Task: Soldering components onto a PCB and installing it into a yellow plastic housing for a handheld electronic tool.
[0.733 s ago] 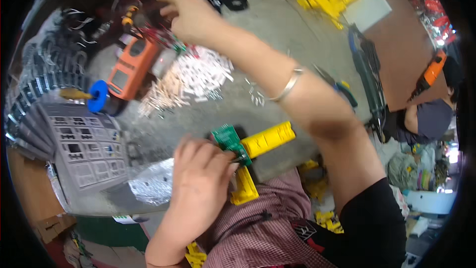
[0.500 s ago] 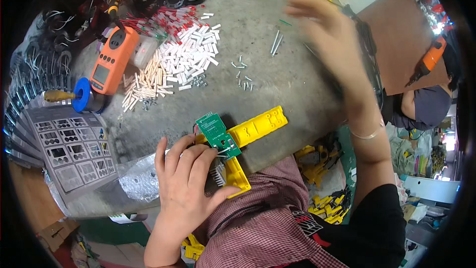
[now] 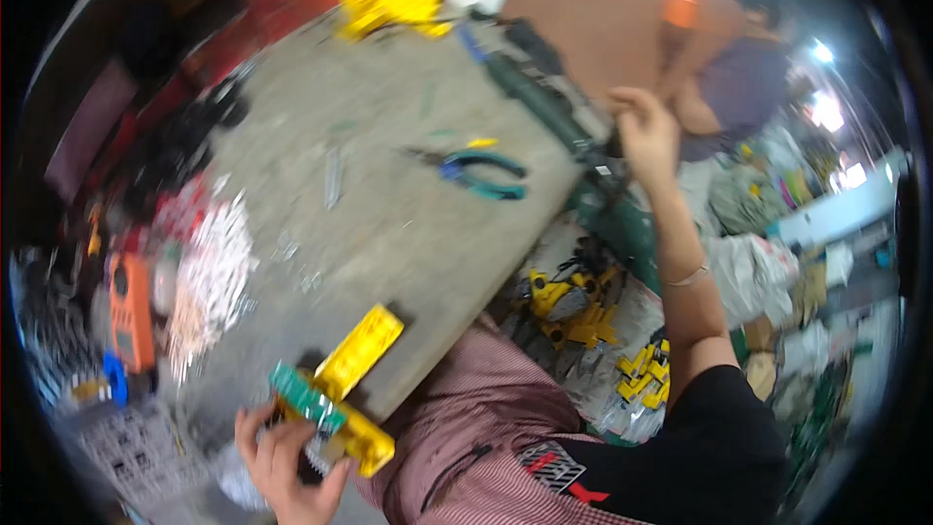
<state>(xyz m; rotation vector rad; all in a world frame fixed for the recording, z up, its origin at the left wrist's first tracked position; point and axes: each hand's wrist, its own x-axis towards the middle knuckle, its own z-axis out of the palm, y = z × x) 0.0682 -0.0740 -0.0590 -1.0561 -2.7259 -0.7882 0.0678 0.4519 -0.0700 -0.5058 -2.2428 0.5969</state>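
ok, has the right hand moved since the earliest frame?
Yes, rightward: the right hand was over the far-left part of the table; now it appears just past the table's right edge, near the dark green tool.

Green circuit board (image 3: 306,397) lies across a yellow plastic shell (image 3: 362,350) beside the left grip (image 3: 289,462), one shell arm angling away.

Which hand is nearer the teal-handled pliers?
Right. The right hand is right of the pliers; the left hand is farther, by the green circuit board at lower left.
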